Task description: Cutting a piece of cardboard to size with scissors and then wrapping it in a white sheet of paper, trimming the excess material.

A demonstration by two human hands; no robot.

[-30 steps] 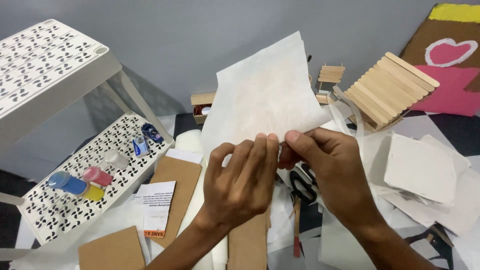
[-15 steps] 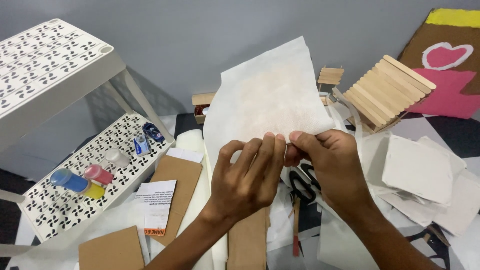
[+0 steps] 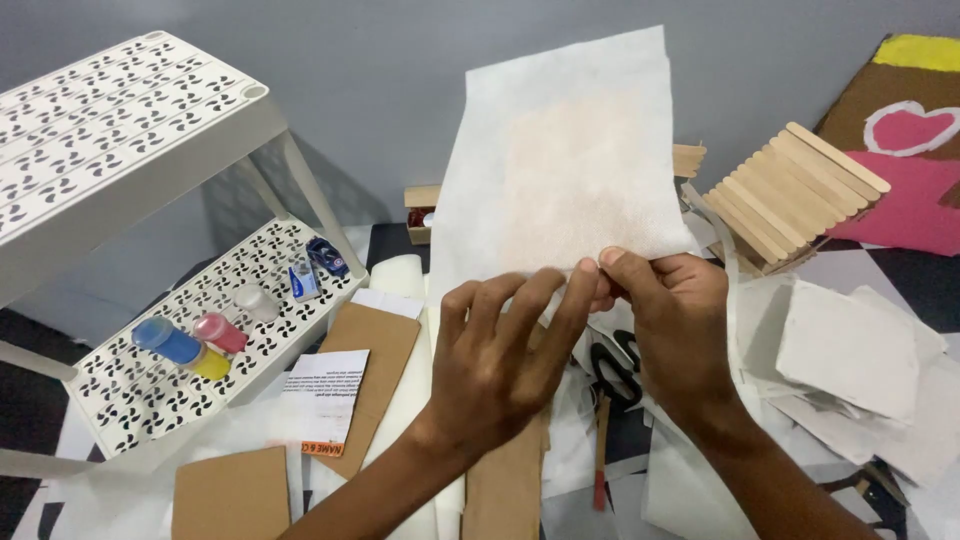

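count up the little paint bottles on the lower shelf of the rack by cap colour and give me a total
Paint bottles on the lower shelf of the rack, by cap colour:
Blue paint bottle: 1
Pink paint bottle: 1
Yellow paint bottle: 1
Clear or whitish bottle: 1
Total: 4

Plain grey wall (image 3: pixel 380 90), white perforated two-tier shelf rack (image 3: pixel 120 120) at left, soft even light
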